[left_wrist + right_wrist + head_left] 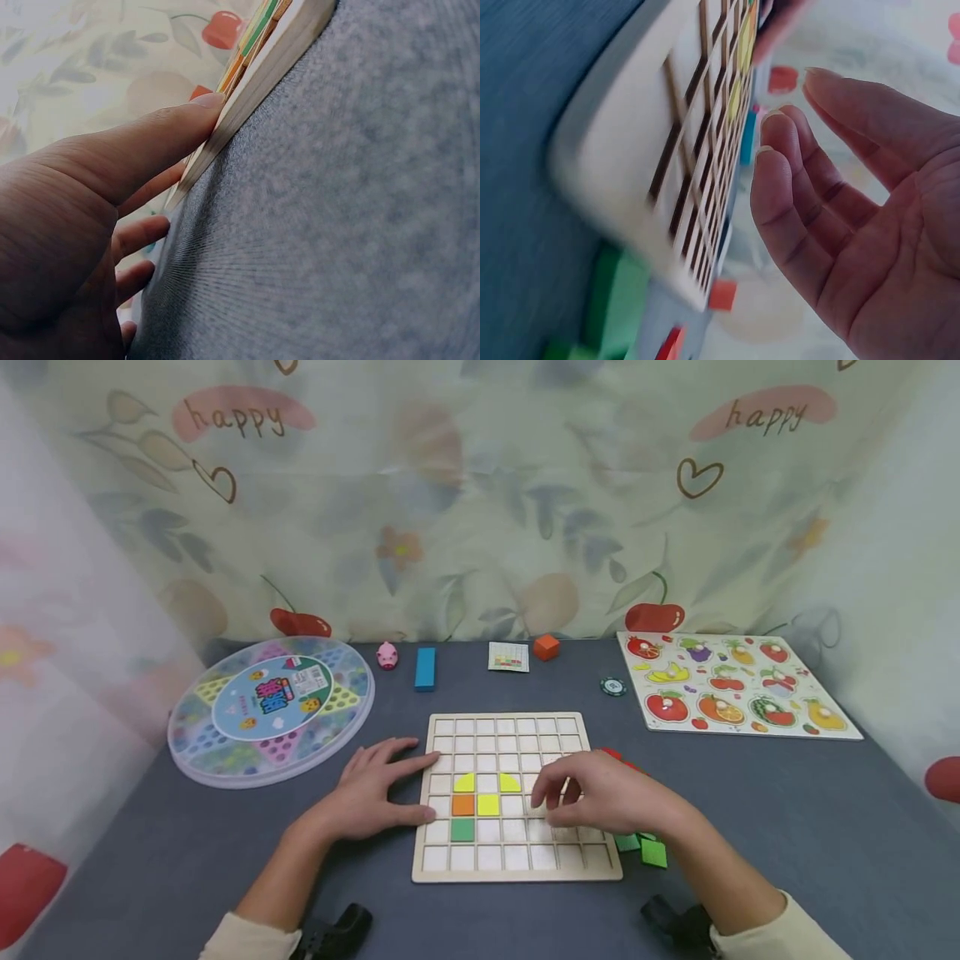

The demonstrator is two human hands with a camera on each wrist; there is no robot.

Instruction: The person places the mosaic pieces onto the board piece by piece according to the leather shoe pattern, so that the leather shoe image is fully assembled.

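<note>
A wooden grid board (517, 876) lies on the dark table. Its cells hold a yellow square (488, 805), an orange square (462, 805), a green square (462, 830) and two rounded yellow tiles (509, 783). My left hand (367, 793) rests at the board's left side, thumb and index fingertip on the edge, as the thumb (161, 139) shows in the left wrist view. Above the right half of the board hovers my right hand (600, 793), fingers loosely bent. In the right wrist view a gap separates its thumb from the fingers (780, 195), with nothing between them.
Green tiles (653, 853) and red pieces (611, 752) lie by the board's right edge, partly behind the right hand. Farther back are a round game board (352, 693), a pink pig (387, 655), a blue block (425, 669), an orange cube (546, 647), a chip (612, 686) and a fruit board (738, 681).
</note>
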